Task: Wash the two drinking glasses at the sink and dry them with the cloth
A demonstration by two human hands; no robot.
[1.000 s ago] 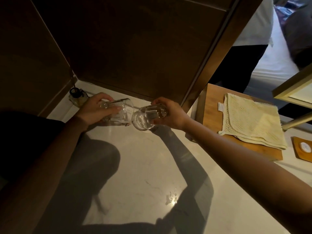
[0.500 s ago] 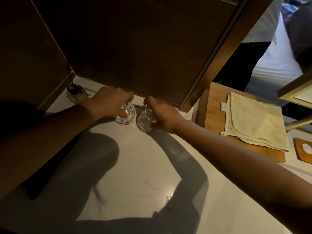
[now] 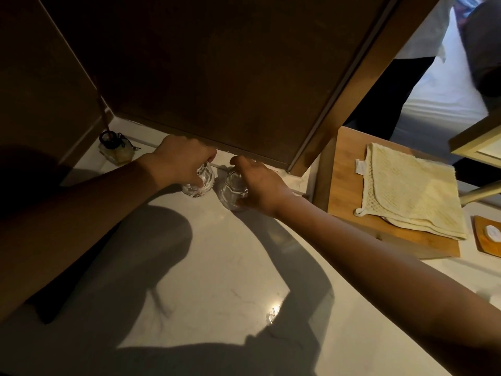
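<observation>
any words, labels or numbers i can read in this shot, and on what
No text can be read.
White tag on the cloth: looks blank, too small to tell.
Small bottle by the wall: no label legible, too dark.
White disc on the small wooden dish: no marking can be made out.
The glasses under the left hand and right hand: no print shows.

no legible text, labels or numbers
</observation>
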